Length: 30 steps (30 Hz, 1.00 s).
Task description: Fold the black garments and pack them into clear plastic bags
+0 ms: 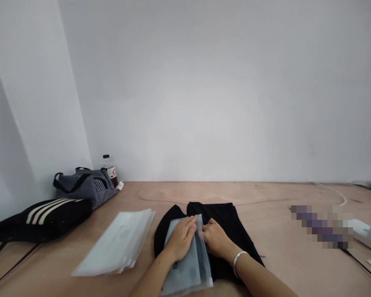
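A frosted zip bag (pixel 188 270) lies over part of a folded black cloth (pixel 227 210) at the front middle of the table. My left hand (pixel 183 237) rests flat on top of the bag, fingers stretched out together. At the bag's right edge, my right hand (pixel 214 235) has its fingers curled against the zip strip; it wears a silver bangle on the wrist. Left of these, a stack of clear frosted bags (pixel 117 243) lies flat. Another black piece (pixel 165 227) shows beyond the bag's left side.
On the left are a black bag with pale stripes (pixel 46 218), a striped handbag (pixel 83 185), a bottle (pixel 111 171) and a crumpled tissue (pixel 120 186). A blurred-out object (pixel 320 227), a white power strip (pixel 366 235) and cables lie on the right. A wall (pixel 204 103) stands behind.
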{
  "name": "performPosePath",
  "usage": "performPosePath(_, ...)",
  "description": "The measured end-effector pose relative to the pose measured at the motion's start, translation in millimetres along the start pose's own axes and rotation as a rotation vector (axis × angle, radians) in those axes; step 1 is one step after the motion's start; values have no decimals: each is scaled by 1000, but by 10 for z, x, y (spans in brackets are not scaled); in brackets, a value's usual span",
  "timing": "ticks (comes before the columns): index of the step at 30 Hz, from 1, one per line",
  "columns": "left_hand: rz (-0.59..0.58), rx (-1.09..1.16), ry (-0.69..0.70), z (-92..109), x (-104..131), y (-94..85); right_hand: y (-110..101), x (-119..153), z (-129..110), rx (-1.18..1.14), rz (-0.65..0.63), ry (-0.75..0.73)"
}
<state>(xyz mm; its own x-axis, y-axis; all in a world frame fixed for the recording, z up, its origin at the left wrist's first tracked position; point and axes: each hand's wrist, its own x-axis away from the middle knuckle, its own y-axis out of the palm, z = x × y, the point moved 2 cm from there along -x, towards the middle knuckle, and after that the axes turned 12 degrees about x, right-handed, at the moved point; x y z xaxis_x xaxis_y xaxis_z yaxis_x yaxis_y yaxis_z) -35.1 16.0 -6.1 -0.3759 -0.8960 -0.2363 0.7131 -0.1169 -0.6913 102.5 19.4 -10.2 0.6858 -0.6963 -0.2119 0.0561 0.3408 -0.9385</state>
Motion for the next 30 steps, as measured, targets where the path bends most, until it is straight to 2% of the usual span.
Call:
performPosePath(4,-38,-83,-11,-6,9,49,22,290,258,0,-6,84)
performPosePath(9,-85,-188,-13,16,31,97,34,605,699,-26,7,256)
performPosePath(13,-86,-203,4,37,49,102,35,652,998,-44,48,409)
performPosePath(17,8,-192,78,124,56,65,112,583,1155,-69,36,457)
performPosePath(20,119,-202,95,203,53,-46,171,566,1217,-81,5,469)
performPosePath(24,210,-253,-69,182,71,-263,98,555,1220,-43,36,609)
performPosePath(27,176,-282,-232,95,108,-358,-35,477,1054,-26,101,642)
performPosePath(30,120,-283,-300,50,140,-393,-97,381,794,-46,135,541)
